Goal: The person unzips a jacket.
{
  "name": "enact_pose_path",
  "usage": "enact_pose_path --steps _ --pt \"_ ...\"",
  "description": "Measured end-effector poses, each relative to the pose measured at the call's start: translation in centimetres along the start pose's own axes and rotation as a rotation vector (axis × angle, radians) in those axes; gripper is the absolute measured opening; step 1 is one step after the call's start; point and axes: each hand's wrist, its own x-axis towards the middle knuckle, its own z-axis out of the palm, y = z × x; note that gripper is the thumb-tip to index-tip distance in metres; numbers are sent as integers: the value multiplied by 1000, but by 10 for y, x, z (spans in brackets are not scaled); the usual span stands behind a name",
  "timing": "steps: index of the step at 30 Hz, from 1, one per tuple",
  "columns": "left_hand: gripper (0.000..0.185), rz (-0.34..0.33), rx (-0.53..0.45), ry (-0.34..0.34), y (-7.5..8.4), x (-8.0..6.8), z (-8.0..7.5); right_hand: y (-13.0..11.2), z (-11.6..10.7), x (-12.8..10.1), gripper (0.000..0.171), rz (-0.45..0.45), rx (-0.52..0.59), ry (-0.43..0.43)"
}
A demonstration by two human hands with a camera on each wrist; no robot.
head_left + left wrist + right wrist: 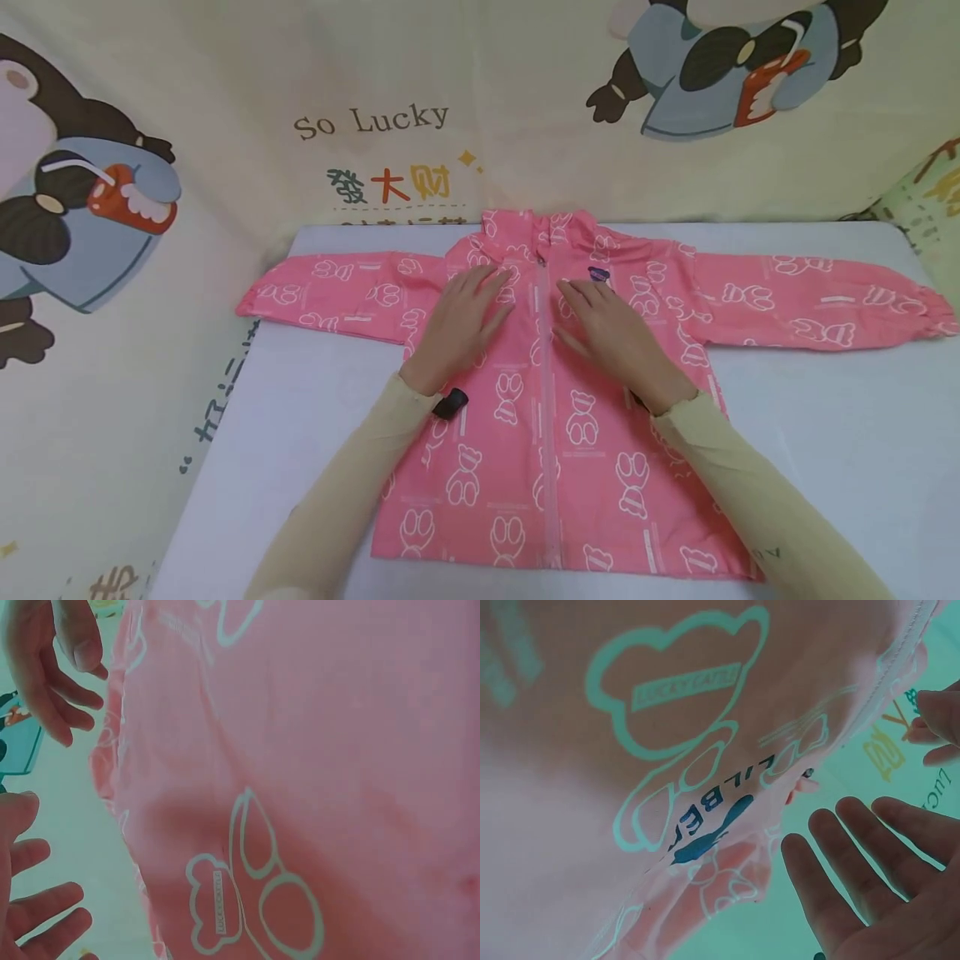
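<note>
On our left, a printed backdrop (247,167) with a cartoon figure (97,217) hangs beside the white counter (240,475). The pink jacket (525,375) lies flat across it, one sleeve (345,292) running out to the left, its cuff poking past the counter's left edge.

Our left hand (459,321) is over the jacket's chest on that side, fingers loosely straight and spread, gripping nothing; a black object (451,404) sits at the wrist.

Between our hands runs the zip (547,425), pointing from the collar (512,227), which overlaps the counter's far edge, down to the hem on the near side. We see the jacket's widest spread, cuff to cuff, lying crosswise to that line.

Our right hand (611,333) is the nearer of the two to the zip, its fingers also extended and holding nothing, just below a dark emblem (599,273). The right wrist view shows those fingers seemingly clear of the cloth; whether the left fingertips touch it, we cannot tell.

At far right, the other sleeve (810,321) stretches toward the counter's right edge.
</note>
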Motion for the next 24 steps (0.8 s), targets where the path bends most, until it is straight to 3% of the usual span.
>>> enact_pose_path --steps 9,16,24 --pt "46 -20 -66 -13 -6 23 4 1 4 11 60 41 43 -35" --pt "44 -40 -127 -61 -11 42 7 2 5 25 56 67 74 -42" --pt "39 -7 -84 -104 -19 61 11 8 8 47 44 129 108 -52"
